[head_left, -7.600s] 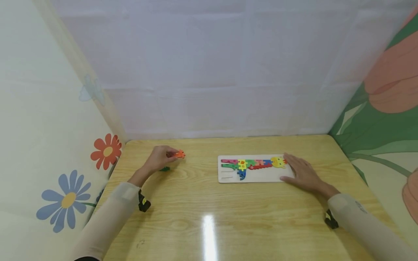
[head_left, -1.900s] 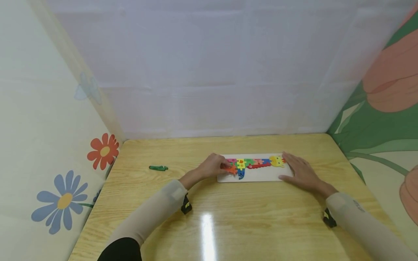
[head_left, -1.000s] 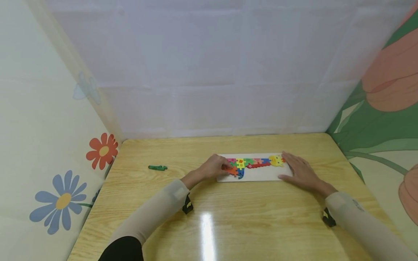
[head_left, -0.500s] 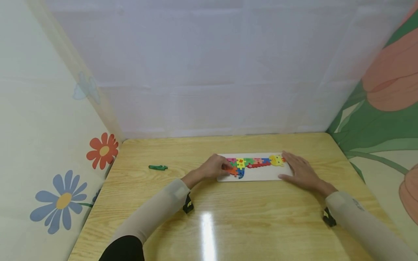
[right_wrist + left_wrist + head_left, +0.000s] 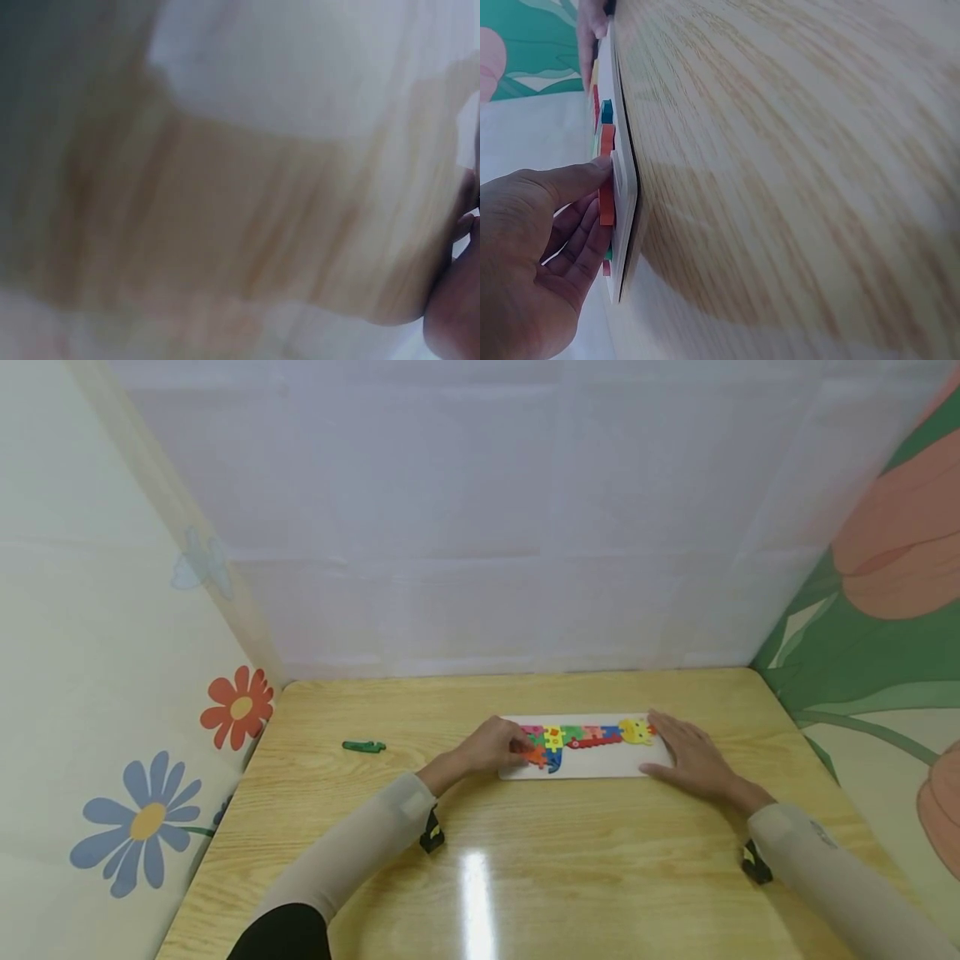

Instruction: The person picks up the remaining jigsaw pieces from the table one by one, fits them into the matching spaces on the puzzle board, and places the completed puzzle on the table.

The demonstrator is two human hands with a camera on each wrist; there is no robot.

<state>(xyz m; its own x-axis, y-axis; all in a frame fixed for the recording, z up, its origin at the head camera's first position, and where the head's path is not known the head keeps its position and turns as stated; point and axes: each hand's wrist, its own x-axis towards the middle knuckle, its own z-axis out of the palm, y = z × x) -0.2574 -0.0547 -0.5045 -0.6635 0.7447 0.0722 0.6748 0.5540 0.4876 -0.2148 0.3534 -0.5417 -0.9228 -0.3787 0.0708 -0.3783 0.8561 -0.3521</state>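
Observation:
A white puzzle board (image 5: 592, 767) lies on the wooden table, carrying a giraffe of coloured jigsaw pieces with a yellow head (image 5: 636, 732) at its right. My left hand (image 5: 491, 745) is over the board's left end and pinches an orange puzzle piece (image 5: 536, 755) between thumb and fingers. In the left wrist view the orange piece (image 5: 607, 176) stands a little proud of the board, beside a blue piece (image 5: 607, 112). My right hand (image 5: 693, 758) rests at the board's right end, fingers extended along its edge; only a sliver of this hand shows in the right wrist view.
A green puzzle piece (image 5: 363, 747) lies alone on the table (image 5: 600, 860) left of the board. A white cloth wall (image 5: 480, 527) rises behind the table, with flower-printed panels on both sides.
My left hand carried the orange piece from the table's left side onto the board's left end, uncovering the green piece. Over the last second both hands hold nearly still.

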